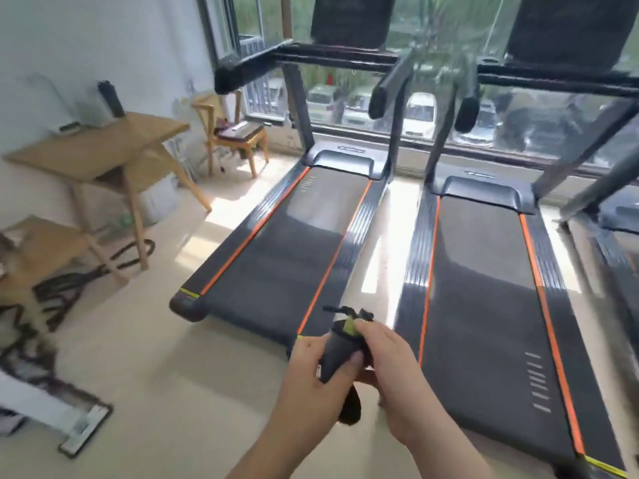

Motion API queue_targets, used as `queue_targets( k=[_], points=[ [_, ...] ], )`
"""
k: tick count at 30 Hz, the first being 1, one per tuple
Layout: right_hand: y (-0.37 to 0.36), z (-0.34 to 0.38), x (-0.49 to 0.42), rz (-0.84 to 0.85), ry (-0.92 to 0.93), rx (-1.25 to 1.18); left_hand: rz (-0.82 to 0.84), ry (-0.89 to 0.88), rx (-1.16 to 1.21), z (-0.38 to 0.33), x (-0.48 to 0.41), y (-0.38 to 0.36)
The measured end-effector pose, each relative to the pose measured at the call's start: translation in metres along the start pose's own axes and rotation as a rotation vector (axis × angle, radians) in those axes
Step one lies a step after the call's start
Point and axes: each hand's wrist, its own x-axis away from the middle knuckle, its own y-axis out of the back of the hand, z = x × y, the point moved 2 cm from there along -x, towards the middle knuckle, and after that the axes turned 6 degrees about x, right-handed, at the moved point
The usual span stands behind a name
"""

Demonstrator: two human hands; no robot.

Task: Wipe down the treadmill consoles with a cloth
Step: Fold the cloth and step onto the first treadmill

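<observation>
Left hand wrapped the black body of a bottle, thumb across its front. It looked like a sprayer, but blur left us unsure. Right hand curled over the bottle's top, fingers on the yellow-green patch by the nozzle. So both hands were full. A dark flap hung under them; possibly the cloth, we couldn't tell.

Hands sat low at the rear end of the left deck, over its right rail, near the gap to the right deck. Both decks ran lengthwise away from us toward the window.

Key relation: the consoles were ahead and high, well apart from the hands.
- Left console lay nearly straight up the deck line.
- Right console lay off to the right.
- Each sat above a crossbar running left-right, square to the deck axis.

We judged left console first, walking up the deck. Neither hand was clearly nearer, the right one marginally forward. No wiping had started, by our read. Table and chair stood off left, out of the path.
</observation>
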Motion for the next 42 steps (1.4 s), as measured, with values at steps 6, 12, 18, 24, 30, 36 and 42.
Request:
queue_targets(
  k=[6,12,18,24,30,36,42],
  points=[
    [-0.105,0.059,-0.095,-0.001,0.041,-0.062,-0.116,0.112,0.179,-0.02,-0.102,0.105],
    [-0.122,0.122,-0.188,-0.043,0.08,-0.096,-0.03,0.1,0.194,-0.053,-0.214,0.127],
    [-0.112,0.181,-0.312,-0.065,0.103,-0.036,-0.074,0.169,0.153,-0.062,-0.342,0.134],
    [-0.12,0.264,-0.445,-0.056,0.168,-0.192,-0.335,0.312,0.216,-0.073,-0.482,0.178],
    [-0.155,0.346,-0.56,0.086,0.192,-0.303,-0.357,0.294,0.214,-0.107,-0.612,0.213],
    [-0.182,0.395,-0.684,0.031,0.143,-0.329,-0.363,0.292,0.186,-0.122,-0.764,0.239],
    [-0.203,0.522,-0.846,-0.124,0.153,-0.195,-0.204,0.203,0.054,-0.189,-0.973,0.272]
  ],
)
